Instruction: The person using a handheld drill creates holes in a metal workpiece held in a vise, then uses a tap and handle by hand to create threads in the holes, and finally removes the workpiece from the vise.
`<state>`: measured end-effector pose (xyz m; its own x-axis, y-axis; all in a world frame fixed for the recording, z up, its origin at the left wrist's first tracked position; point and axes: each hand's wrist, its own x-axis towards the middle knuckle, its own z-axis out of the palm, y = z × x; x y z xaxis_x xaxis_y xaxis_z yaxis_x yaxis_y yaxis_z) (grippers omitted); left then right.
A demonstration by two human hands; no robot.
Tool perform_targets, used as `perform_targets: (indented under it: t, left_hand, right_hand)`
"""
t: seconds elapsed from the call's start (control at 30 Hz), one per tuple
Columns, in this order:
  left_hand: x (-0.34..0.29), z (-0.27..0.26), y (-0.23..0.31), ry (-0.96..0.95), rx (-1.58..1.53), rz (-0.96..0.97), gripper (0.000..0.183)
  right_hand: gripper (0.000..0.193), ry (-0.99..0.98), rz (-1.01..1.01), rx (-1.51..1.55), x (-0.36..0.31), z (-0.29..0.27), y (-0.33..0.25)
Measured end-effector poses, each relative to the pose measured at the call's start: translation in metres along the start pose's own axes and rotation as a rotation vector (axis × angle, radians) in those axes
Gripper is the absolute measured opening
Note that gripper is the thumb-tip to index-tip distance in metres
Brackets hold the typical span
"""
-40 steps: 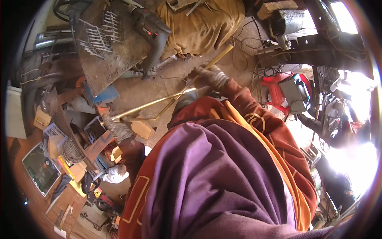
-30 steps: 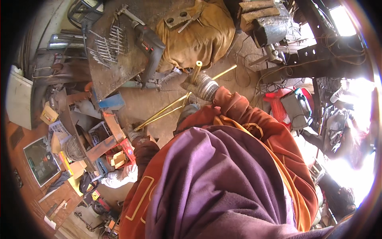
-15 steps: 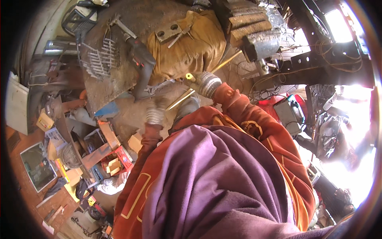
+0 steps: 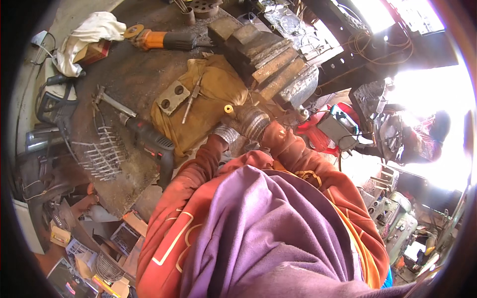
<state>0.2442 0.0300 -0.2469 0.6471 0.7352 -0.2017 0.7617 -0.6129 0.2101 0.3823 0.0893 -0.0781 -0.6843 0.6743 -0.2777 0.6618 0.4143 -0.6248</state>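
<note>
The right hand (image 4: 247,120), in a grey knit glove, has its fingers wrapped around a yellow rod (image 4: 229,109) whose open end pokes out just beyond them, over the tan leather cloth (image 4: 213,94) on the counter (image 4: 124,74). The left hand (image 4: 226,134) sits just beside it; I cannot tell how its fingers are set. A drill (image 4: 149,139) lies left of both hands, a heavy vise (image 4: 278,64) beyond them.
</note>
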Motion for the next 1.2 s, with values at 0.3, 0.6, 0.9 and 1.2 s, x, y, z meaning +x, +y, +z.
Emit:
perform_targets:
  t: [0.3, 0.6, 0.9, 1.2]
  left_hand:
    - [0.018, -0.168, 0.023, -0.454, -0.272, -0.2, 0.039]
    - [0.031, -0.121, 0.017, -0.273, 0.137, -0.082, 0.049]
    - [0.062, -0.046, -0.001, -0.099, -0.309, -0.238, 0.045]
    - [0.086, -0.042, 0.0, -0.159, -0.112, -0.233, 0.053]
  right_hand:
    - [0.056, 0.296, 0.075, 0.246, -0.01, 0.045, 0.076]
    - [0.07, 0.234, 0.106, 0.091, -0.047, -0.01, 0.041]
    - [0.065, 0.052, 0.248, 0.503, -0.075, 0.011, 0.078]
    - [0.045, 0.058, 0.395, 0.712, -0.102, 0.035, 0.127]
